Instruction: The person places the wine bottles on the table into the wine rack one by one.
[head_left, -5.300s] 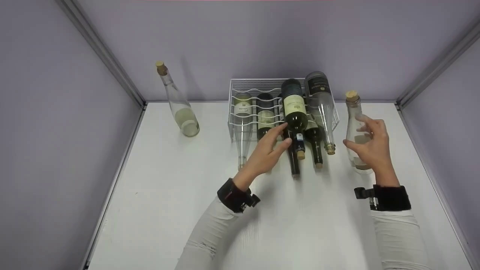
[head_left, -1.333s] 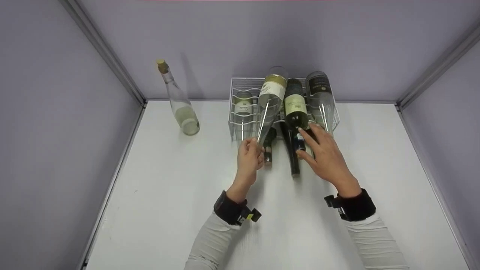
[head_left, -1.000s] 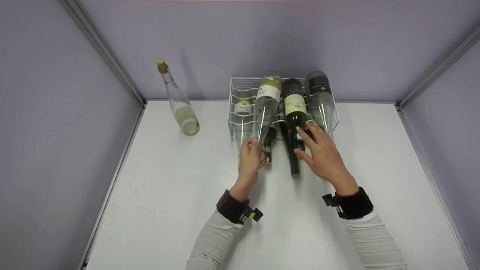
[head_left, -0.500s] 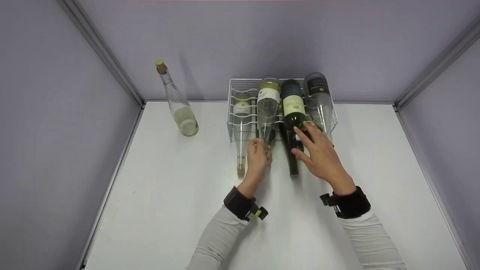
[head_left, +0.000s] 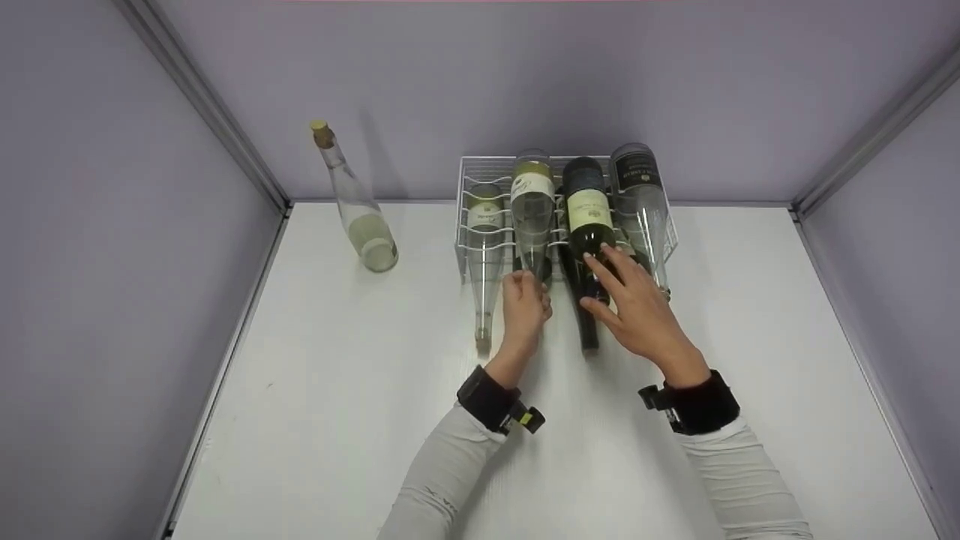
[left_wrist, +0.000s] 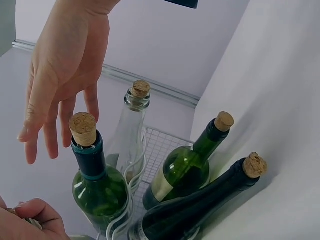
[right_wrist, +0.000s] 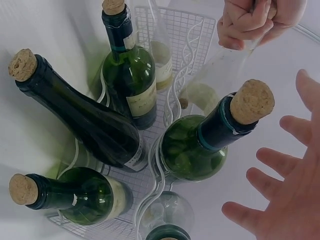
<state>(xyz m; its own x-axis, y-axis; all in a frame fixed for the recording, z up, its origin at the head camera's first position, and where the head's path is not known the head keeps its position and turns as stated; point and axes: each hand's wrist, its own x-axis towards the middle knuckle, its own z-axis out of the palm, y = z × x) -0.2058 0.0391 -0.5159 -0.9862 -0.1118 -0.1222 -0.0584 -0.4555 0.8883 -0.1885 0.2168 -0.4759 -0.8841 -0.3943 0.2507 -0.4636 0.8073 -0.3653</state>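
My left hand (head_left: 525, 307) grips the neck of a clear glass bottle (head_left: 533, 210) with a white and gold label. Neck towards me, that bottle lies on the upper tier of the white wire rack (head_left: 460, 206); its cork is hidden by the fingers. Beside it on the same tier are a dark green wine bottle (head_left: 589, 206) and a clear black-labelled bottle (head_left: 637, 180). My right hand (head_left: 637, 315) is spread over the green bottle's neck, holding nothing. In the right wrist view, its fingers (right_wrist: 270, 182) stand apart from the corked green bottle (right_wrist: 195, 145).
Below, the rack's lower tier holds a clear bottle (head_left: 485, 240), a long dark bottle (head_left: 585, 322) and other green ones. Another corked clear bottle (head_left: 364, 217) stands upright on the white table (head_left: 337, 420) at the left. Grey panels (head_left: 885, 262) enclose the table.
The clear bottle right of the rack is gone from there. A clear bottle came onto the upper tier in my left hand, then swung left and straightened. My right hand moved left to the green bottle.
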